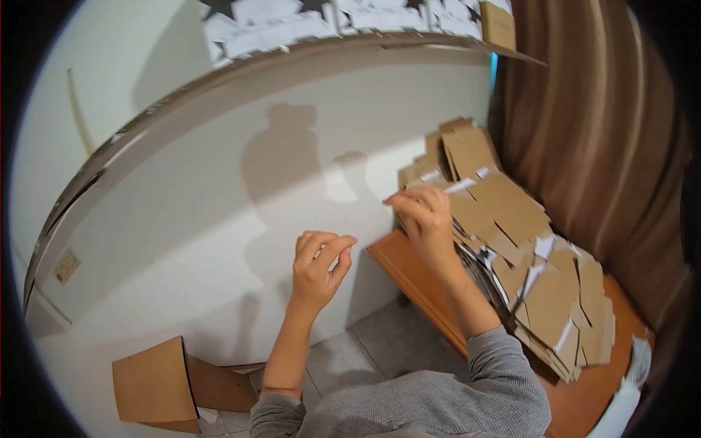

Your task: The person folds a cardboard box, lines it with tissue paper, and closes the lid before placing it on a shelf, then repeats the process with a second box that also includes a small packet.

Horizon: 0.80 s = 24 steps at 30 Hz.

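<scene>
My left hand (315, 270) is raised in the middle of the view, before the white wall, with its fingers curled and the thumb drawn near the index fingertip. Higher up and to the right is my right hand (427, 219), its fingers bent and pinched together, with the tips pointing left. A gap separates the two hands. Whether either pinch holds something small or thin, I cannot make out. Behind my right hand and forearm lies a heap of flat, cut brown cardboard pieces (504, 208), some with white strips.
The heap rests on a wooden table (416, 281). An open cardboard box (153, 383) stands on the tiled floor (350, 361) at lower left. A curved shelf edge (307, 45) carries white pieces (270, 33). A brown curtain (584, 109) hangs at the right.
</scene>
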Tool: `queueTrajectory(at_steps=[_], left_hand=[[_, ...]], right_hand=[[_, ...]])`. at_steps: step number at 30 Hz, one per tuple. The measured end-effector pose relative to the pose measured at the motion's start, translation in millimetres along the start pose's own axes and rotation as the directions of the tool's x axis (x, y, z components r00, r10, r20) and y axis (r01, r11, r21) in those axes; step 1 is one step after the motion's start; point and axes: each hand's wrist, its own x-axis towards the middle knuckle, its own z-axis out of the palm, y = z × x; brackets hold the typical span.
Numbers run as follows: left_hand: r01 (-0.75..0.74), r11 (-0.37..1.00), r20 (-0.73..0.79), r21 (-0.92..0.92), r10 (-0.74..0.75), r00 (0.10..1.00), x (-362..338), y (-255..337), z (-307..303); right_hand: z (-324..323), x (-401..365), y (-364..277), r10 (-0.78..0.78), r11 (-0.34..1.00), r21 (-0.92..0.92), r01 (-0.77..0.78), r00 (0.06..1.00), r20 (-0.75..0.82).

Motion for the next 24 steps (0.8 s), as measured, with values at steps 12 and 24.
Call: queueTrajectory(at_steps=[12, 24], left_hand=[[0.562, 0.749, 0.614, -0.351, -0.269, 0.742, -156.9, 72.9, 94.6], [0.576, 0.603, 0.785, -0.551, 0.139, 0.604, -213.3, 260.4, 179.7]], right_hand=[[-131.8, -228.3, 19.1, 0.652, 0.745, -0.256, -0.616, 0.754, 0.08], [-343.2, -327.0, -58.3, 0.767, 0.459, -0.531, -0.713, 0.619, -0.168]])
